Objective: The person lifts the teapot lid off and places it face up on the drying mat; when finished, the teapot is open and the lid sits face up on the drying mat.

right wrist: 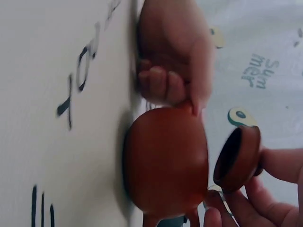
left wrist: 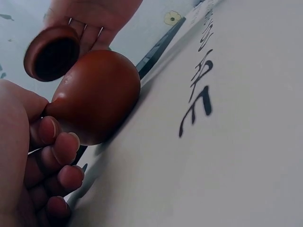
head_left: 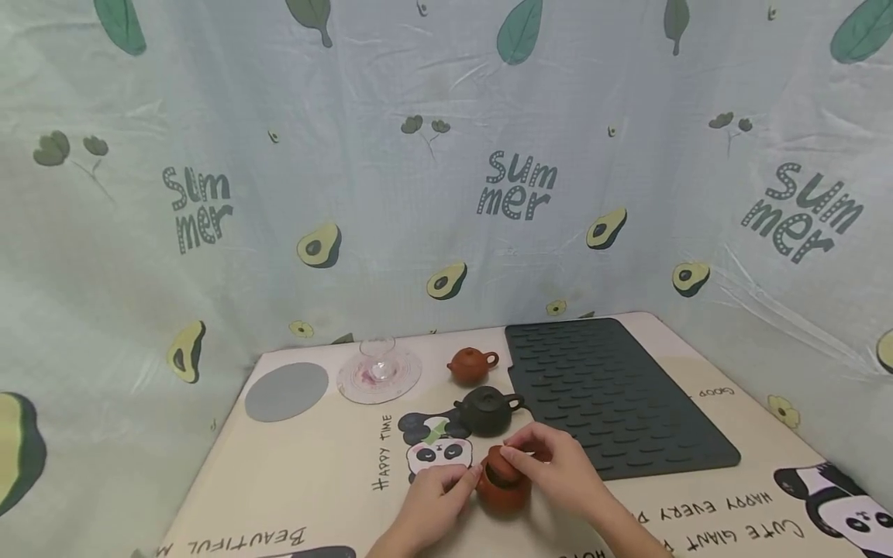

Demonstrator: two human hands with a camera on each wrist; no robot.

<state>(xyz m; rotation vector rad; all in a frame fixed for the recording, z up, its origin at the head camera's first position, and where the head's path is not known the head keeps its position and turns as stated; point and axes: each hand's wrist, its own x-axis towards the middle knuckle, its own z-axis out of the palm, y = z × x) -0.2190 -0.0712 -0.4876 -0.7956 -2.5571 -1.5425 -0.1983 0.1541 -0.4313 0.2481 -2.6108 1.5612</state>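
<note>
A reddish-brown clay teapot (head_left: 504, 502) stands upright near the front of the table. My left hand (head_left: 434, 502) pinches its short spout between thumb and index finger, plainly seen in the left wrist view, where the pot's smooth body (left wrist: 105, 92) fills the middle. Between its fingertips my right hand (head_left: 562, 474) grips the teapot's lid (right wrist: 242, 163) by the knob. The lid is off the pot, tilted just above the mouth, its dark hollow underside showing in the left wrist view. At the bottom of the right wrist view is the pot's loop handle (right wrist: 193, 216), partly cut off.
Behind the hands stand a black teapot (head_left: 486, 412) and a smaller reddish-brown teapot (head_left: 469, 367). A dark ridged mat (head_left: 614, 395) lies to the right. Back left are a clear glass piece (head_left: 380, 364) on a round patterned mat (head_left: 356, 387) and a grey oval mat (head_left: 286, 393).
</note>
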